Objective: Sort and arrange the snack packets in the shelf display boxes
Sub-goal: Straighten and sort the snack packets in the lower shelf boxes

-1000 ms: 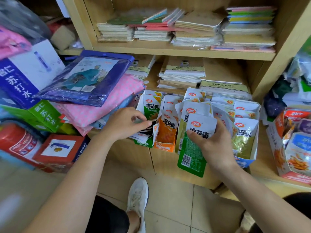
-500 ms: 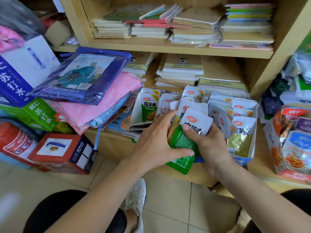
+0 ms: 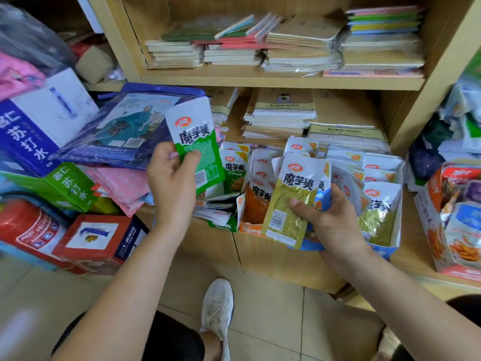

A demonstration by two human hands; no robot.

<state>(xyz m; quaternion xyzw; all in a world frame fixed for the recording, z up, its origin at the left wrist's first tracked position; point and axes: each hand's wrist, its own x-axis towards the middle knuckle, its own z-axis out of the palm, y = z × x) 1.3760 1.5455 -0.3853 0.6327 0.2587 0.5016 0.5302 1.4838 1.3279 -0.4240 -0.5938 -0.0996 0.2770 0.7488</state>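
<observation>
Green-and-white foil snack packet (image 3: 195, 131) is pinched in your left hand (image 3: 173, 186), raised left of the cardboard display boxes (image 3: 385, 250). Your right hand (image 3: 335, 225) grips a yellow-fronted packet stack (image 3: 286, 191). Loosen that grip and the stack could slide off the wooden shelf (image 3: 413, 259).

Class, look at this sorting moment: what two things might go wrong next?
The right hand pinches a yellow packet with another packet behind it; one may slip to the floor. The green display box looks crumpled and sagging, so the green packet in the left hand may not stand in it.
</observation>
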